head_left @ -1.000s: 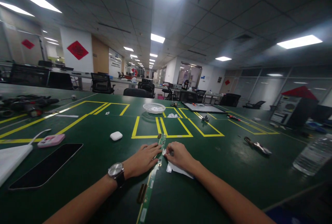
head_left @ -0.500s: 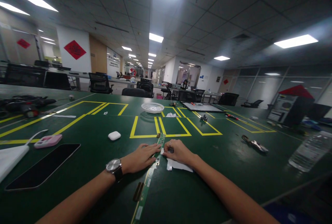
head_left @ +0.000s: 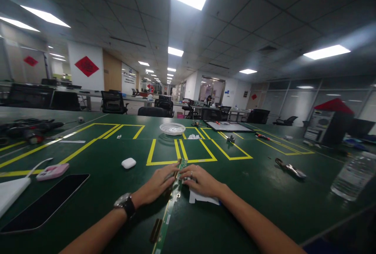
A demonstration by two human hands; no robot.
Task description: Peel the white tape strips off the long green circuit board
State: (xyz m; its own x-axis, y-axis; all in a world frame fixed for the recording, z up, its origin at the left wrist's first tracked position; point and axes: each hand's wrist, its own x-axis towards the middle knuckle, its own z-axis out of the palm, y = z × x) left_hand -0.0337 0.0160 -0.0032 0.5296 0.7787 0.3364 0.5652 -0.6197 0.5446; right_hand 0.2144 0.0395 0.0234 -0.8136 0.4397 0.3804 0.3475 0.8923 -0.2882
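Note:
A long, narrow green circuit board (head_left: 165,222) runs away from me along the table, with brown flat connectors on its left edge. My left hand (head_left: 155,183), with a watch on its wrist, grips the board's left edge near its far end, fingers closed together. From the other side, my right hand (head_left: 201,179) has its fingers bent over the same stretch of board. Under the right palm lies a white sheet (head_left: 202,197), partly hidden by the hand. Whether the right fingers also hold a small white piece is hidden.
On the left are a black phone (head_left: 47,201), a pink case (head_left: 53,171) and a white earbud case (head_left: 128,163). A white basket (head_left: 172,129) stands ahead. To the right are an adjustable wrench (head_left: 290,168) and a water bottle (head_left: 351,177). Yellow tape marks the table.
My right hand has gone from a pinch beside the board to fingers laid over it. The left fingers have drawn back and bent at the board's edge. The view has tilted up slightly.

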